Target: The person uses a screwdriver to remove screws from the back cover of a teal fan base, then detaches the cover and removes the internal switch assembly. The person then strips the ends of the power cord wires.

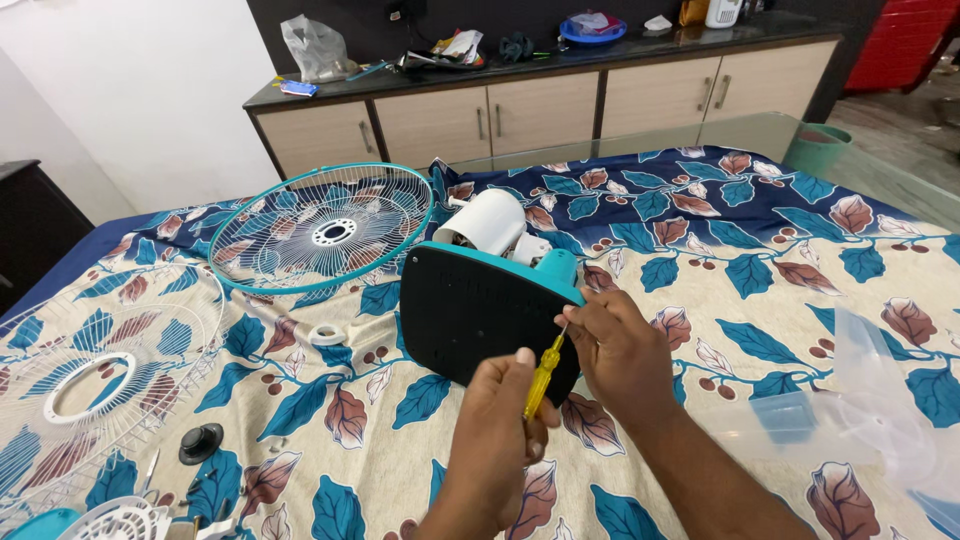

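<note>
The screwdriver (541, 378) has a yellow handle, and the fan base (478, 310) is black underneath with a teal rim and a white motor housing (486, 222). One grille (322, 228) is white wire in a teal ring. The cloth (700, 240) shows teal and rust-brown leaves on cream and navy.

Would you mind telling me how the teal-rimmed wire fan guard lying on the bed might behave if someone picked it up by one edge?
The fan guard is mostly thin wire with open gaps, so it is probably light for its size. Held by one edge, the thin spokes might flex a little, though the teal rim likely keeps it round. It lies flat on the soft leaf-print bedsheet, so it seems unlikely to roll.
</note>
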